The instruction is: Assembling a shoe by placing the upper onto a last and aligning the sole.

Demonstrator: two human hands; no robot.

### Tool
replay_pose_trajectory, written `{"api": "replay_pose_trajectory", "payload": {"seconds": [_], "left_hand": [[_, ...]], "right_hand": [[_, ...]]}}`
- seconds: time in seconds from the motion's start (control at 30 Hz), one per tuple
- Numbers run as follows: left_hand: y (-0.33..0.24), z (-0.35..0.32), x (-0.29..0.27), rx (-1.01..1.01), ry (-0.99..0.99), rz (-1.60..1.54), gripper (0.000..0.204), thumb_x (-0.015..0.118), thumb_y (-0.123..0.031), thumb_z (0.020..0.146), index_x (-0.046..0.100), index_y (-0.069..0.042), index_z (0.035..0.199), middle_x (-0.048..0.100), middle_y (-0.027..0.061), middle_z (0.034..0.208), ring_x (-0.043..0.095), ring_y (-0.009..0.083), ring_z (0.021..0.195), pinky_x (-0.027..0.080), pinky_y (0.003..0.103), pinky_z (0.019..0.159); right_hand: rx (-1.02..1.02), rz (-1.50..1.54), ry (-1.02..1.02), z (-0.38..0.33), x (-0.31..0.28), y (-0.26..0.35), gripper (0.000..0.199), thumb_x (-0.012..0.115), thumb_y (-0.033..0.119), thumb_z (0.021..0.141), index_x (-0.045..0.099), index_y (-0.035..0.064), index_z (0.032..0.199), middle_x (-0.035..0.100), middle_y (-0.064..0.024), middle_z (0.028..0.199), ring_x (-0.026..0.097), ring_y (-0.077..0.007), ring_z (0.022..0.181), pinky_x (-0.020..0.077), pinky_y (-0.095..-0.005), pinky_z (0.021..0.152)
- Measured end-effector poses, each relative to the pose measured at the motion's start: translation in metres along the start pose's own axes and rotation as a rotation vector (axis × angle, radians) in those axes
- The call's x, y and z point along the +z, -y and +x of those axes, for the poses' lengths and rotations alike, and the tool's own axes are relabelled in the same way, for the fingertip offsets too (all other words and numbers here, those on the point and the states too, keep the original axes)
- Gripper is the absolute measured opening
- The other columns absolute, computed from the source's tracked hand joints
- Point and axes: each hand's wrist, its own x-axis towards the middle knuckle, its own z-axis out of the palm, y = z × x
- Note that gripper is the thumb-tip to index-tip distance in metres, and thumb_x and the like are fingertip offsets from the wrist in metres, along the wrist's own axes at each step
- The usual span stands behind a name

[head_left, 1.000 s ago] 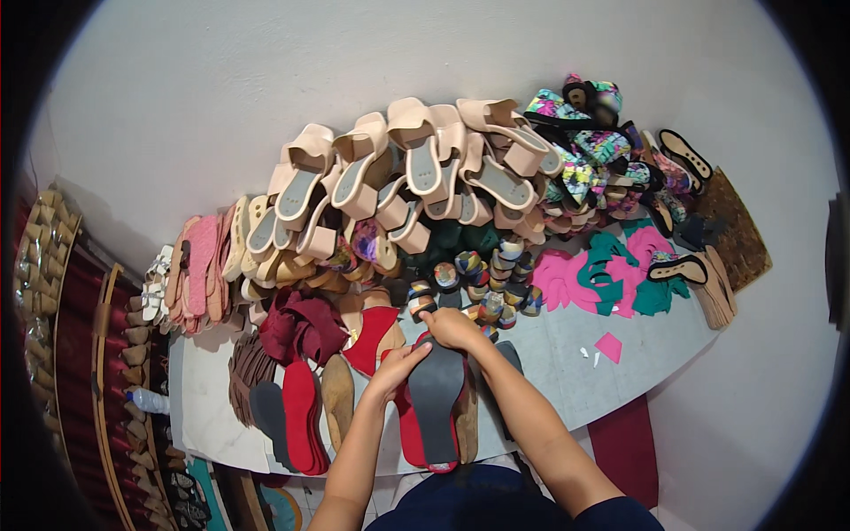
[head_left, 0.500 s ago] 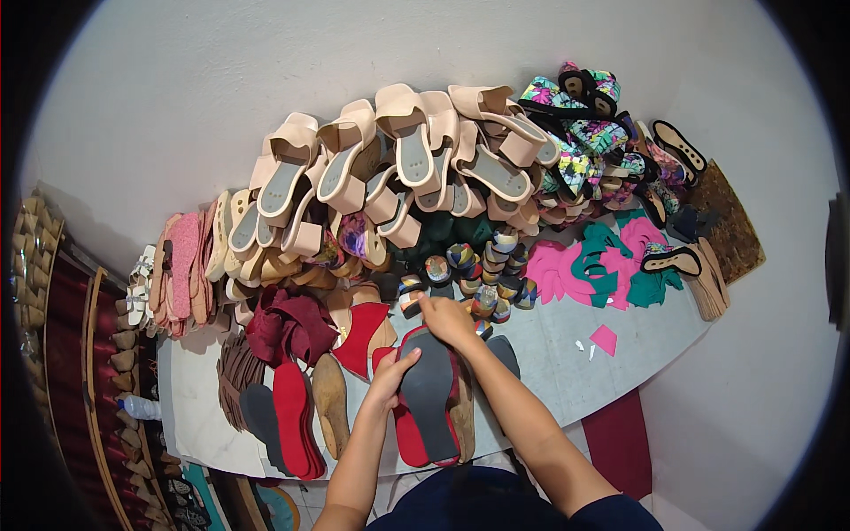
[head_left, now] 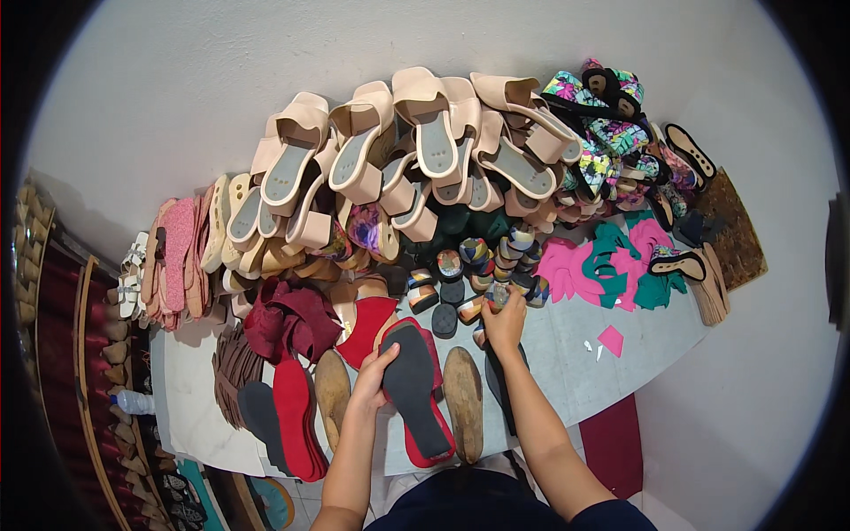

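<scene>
My left hand (head_left: 374,379) grips the left edge of a dark grey shoe sole (head_left: 414,382), which lies over a red sole (head_left: 434,442) on the pale worktable (head_left: 567,363). My right hand (head_left: 505,323) is farther back, fingers curled on a patterned heel block (head_left: 496,295) at the front of a cluster of multicoloured heel blocks (head_left: 482,261). A brown cork sole (head_left: 463,403) lies between my forearms, and a dark sole partly hidden under my right forearm sits beside it.
Beige wedge sandals (head_left: 390,150) are piled against the wall. Pink and green cut pieces (head_left: 611,261) and floral sandals (head_left: 602,115) lie to the right. Maroon straps (head_left: 288,319), red and grey soles (head_left: 283,420), and a water bottle (head_left: 133,403) sit to the left.
My right hand has left the top of the grey sole and moved right and back to the heel blocks. My left hand still holds the sole.
</scene>
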Motion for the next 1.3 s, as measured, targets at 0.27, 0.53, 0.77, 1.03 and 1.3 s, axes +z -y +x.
{"api": "replay_pose_trajectory", "payload": {"seconds": [0.27,0.53,0.77,1.03,1.3], "left_hand": [[0.000,-0.002,-0.007,-0.022,0.012,-0.009,0.032,0.060,-0.022,0.079,0.052,-0.001,0.101,0.059,0.0094,0.087,0.060,0.0180,0.074,0.051,0.031,0.063],[0.002,-0.002,-0.010,-0.036,0.053,-0.024,0.033,0.060,-0.024,0.079,0.052,0.000,0.101,0.059,0.0109,0.087,0.060,0.0197,0.073,0.052,0.032,0.062],[0.006,0.002,-0.011,-0.023,0.061,-0.039,0.034,0.058,-0.024,0.080,0.051,0.001,0.103,0.059,0.0126,0.089,0.061,0.0222,0.075,0.052,0.034,0.064],[0.004,0.010,-0.013,0.057,0.027,-0.078,0.036,0.056,-0.024,0.081,0.050,0.002,0.105,0.059,0.0145,0.092,0.060,0.0240,0.080,0.052,0.036,0.067],[-0.010,0.017,0.010,0.111,0.062,-0.082,0.032,0.057,-0.023,0.081,0.050,0.002,0.101,0.059,0.0124,0.088,0.060,0.0210,0.075,0.052,0.033,0.062]], "right_hand": [[-0.064,0.464,0.025,-0.022,-0.021,-0.005,0.050,0.061,0.012,0.070,0.038,0.0019,0.112,0.045,-0.0165,0.109,0.046,-0.0287,0.101,0.0387,-0.0375,0.085],[0.864,1.921,0.658,-0.044,-0.064,-0.001,0.038,0.045,0.013,0.081,0.037,0.0000,0.116,0.051,-0.0200,0.104,0.055,-0.0327,0.092,0.0480,-0.0356,0.080],[0.464,1.368,0.536,-0.075,-0.086,0.020,0.048,0.057,0.011,0.079,0.033,-0.0007,0.119,0.044,-0.0150,0.115,0.047,-0.0254,0.105,0.0409,-0.0330,0.088],[-0.135,0.726,0.388,-0.108,-0.106,0.039,0.057,0.070,0.009,0.063,0.043,-0.0021,0.112,0.040,-0.0135,0.110,0.044,-0.0224,0.103,0.0365,-0.0305,0.088],[-0.354,0.501,0.268,-0.113,-0.125,0.061,0.057,0.072,0.013,0.062,0.042,0.0011,0.109,0.044,-0.0157,0.103,0.048,-0.0265,0.096,0.0409,-0.0319,0.081]]}}
